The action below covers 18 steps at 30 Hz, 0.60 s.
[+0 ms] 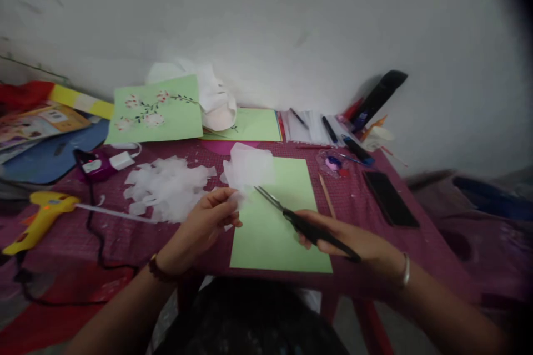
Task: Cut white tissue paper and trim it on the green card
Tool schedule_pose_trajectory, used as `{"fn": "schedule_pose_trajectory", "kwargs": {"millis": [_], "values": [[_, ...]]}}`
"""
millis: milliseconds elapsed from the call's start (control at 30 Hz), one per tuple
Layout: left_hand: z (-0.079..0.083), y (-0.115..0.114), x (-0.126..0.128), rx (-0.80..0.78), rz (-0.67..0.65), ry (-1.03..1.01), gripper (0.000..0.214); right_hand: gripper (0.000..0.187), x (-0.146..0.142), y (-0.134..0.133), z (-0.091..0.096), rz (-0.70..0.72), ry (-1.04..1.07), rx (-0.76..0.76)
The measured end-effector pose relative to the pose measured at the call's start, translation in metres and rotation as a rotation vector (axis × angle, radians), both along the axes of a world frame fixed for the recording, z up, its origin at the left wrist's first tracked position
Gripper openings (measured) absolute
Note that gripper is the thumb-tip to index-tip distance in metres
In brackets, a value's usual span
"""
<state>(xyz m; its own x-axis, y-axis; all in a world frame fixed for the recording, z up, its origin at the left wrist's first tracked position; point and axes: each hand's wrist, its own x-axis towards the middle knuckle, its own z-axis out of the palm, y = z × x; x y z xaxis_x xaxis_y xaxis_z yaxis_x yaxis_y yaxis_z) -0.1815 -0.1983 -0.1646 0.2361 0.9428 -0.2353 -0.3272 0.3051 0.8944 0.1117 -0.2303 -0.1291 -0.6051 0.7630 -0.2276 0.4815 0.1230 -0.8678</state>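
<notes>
Between the thumb and fingers of my left hand point(214, 213) is a small piece of thin white paper point(237, 199). My right hand point(333, 236) grips a pair of black-handled scissors point(310, 227), whose narrow blades point up and left toward that piece without touching it. Both hands are over a light green sheet point(275, 244) on the table. Larger white tissue-like sheets point(252, 163) lie across its top left corner. A heap of cut white scraps point(169, 186) spreads left of my left hand.
At left lie a yellow glue gun point(44, 213) with its cord and a purple power socket point(102, 166). A green card with painted blossoms point(154, 111) leans at the back. On the right are a black phone point(390, 198), a pencil point(327, 195) and a paint palette point(333, 163).
</notes>
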Motion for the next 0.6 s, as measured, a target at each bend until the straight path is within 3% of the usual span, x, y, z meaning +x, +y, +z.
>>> {"fn": "schedule_pose_trajectory", "kwargs": {"millis": [100,233,433,600], "values": [[-0.004,0.014,0.010,-0.024,0.001,0.019,0.027,0.069,0.012,0.000,0.000,-0.027,0.040,-0.140],[-0.003,0.023,-0.004,-0.030,0.086,0.033,0.031,0.075,0.002,0.024,-0.002,0.048,0.067,-0.256],[0.005,0.019,-0.052,-0.030,0.267,0.064,0.030,0.071,-0.064,0.072,-0.022,0.301,0.158,-0.374],[0.002,0.012,-0.092,-0.032,0.362,0.093,0.028,0.066,-0.121,0.093,-0.032,0.334,0.245,-0.384]]}}
